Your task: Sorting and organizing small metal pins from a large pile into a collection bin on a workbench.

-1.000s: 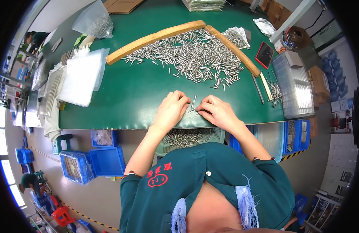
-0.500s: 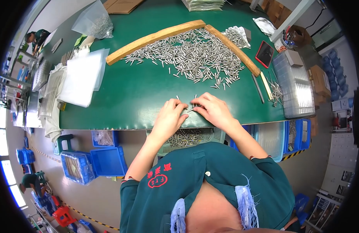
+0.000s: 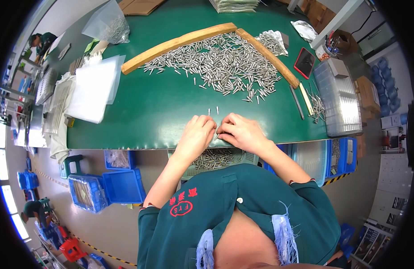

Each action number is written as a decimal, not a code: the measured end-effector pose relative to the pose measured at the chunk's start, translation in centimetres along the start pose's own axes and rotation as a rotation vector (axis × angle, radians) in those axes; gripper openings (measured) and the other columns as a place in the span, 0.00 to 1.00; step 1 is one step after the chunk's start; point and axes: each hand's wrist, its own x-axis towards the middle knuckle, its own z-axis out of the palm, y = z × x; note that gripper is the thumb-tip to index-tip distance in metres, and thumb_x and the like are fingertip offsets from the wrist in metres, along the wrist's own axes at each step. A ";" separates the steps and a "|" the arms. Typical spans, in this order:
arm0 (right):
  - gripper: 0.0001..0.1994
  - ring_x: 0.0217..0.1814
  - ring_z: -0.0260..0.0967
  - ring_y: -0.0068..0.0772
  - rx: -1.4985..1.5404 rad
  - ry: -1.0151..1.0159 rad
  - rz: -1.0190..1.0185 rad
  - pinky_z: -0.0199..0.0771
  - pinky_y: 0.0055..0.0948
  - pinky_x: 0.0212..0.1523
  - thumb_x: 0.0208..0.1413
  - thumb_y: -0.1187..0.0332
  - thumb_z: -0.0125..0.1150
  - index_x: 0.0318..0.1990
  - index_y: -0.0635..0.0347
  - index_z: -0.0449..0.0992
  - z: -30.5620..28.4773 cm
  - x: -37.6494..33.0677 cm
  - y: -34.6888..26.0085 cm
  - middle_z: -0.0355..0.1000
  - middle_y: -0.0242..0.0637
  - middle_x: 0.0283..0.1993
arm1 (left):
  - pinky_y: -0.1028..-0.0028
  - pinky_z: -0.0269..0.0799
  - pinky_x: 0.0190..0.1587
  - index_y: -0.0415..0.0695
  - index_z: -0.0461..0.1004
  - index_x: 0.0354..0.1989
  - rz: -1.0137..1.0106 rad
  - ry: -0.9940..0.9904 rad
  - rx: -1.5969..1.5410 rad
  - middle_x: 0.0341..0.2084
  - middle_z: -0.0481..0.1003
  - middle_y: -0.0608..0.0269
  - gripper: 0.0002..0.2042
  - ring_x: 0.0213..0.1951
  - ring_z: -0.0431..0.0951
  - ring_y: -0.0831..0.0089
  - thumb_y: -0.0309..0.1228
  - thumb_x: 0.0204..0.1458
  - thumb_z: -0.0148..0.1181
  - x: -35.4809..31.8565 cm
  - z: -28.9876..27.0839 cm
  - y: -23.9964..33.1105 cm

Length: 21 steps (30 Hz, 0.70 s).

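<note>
My left hand point(image 3: 198, 134) rests near the front edge of the green table point(image 3: 139, 112), its fingers curled together. What it holds, if anything, is hidden behind the fingers. Close beside it, my right hand point(image 3: 243, 134) pinches a small metal pin point(image 3: 216, 136), which slants toward the left fingertips. Two loose pins point(image 3: 217, 110) lie just beyond my fingers. Farther off spreads a big pile of the same silvery pins point(image 3: 225, 65), bounded at the back by two wooden strips point(image 3: 180, 45) meeting at an angle.
A green basket of metal pieces point(image 3: 251, 159) sits below the table edge, in front of my body. Plastic sheets point(image 3: 92, 92) lie at left. On the right are a phone point(image 3: 304, 62), thin rods point(image 3: 319, 107) and stacked clear trays point(image 3: 339, 98).
Two pins that stood at my fingertips now lie apart from them on the table. My hands have drawn slightly nearer to me, and the right fingers have closed in on a pin.
</note>
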 end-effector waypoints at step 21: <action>0.16 0.42 0.71 0.35 0.023 0.009 0.004 0.73 0.33 0.39 0.49 0.63 0.65 0.45 0.53 0.74 0.7 0.8 0.0 0.68 0.32 0.40 | 0.65 0.68 0.43 0.44 0.72 0.38 -0.125 0.011 0.108 0.34 0.69 0.62 0.10 0.39 0.71 0.62 0.28 0.46 0.63 -1.8 -0.6 0.5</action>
